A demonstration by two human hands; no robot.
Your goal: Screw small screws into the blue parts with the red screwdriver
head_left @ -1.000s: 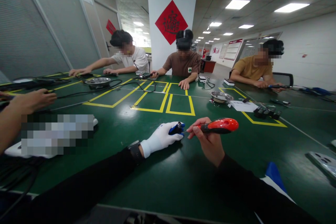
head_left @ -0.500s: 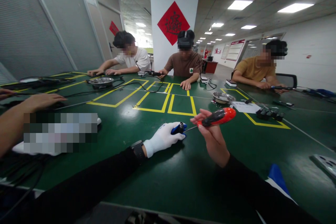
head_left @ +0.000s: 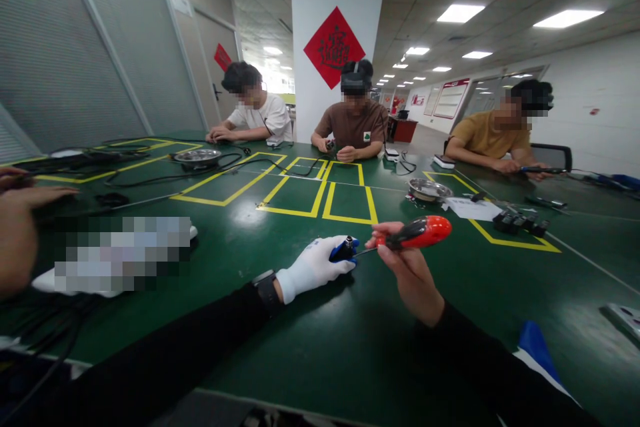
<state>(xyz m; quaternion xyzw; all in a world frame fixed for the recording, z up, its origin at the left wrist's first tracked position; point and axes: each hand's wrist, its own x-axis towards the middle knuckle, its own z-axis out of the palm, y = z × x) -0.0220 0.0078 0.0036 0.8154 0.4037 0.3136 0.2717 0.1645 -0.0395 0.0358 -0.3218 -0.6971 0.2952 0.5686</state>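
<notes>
My left hand (head_left: pixel 316 268), in a white glove with blue fingertips, is closed around a small black part (head_left: pixel 343 251) whose round metal end points up. Bare, my right hand (head_left: pixel 407 267) grips a screwdriver (head_left: pixel 419 233) with a red and black handle. The screwdriver's thin shaft points left and its tip meets the side of the black part, or lies very close to it; the exact contact is too small to tell. Both hands are above the green table (head_left: pixel 300 360).
A metal bowl (head_left: pixel 430 189), white paper (head_left: pixel 467 207) and black blocks (head_left: pixel 520 221) lie at the right. A blue and white glove (head_left: pixel 537 350) is near my right sleeve. Another metal bowl (head_left: pixel 197 157) and cables are at the left. Several people sit around the table.
The fingers of my right hand have closed in around the front of the screwdriver handle. Across the table, a person in brown has brought both hands together. The hand at the far left has drawn back.
</notes>
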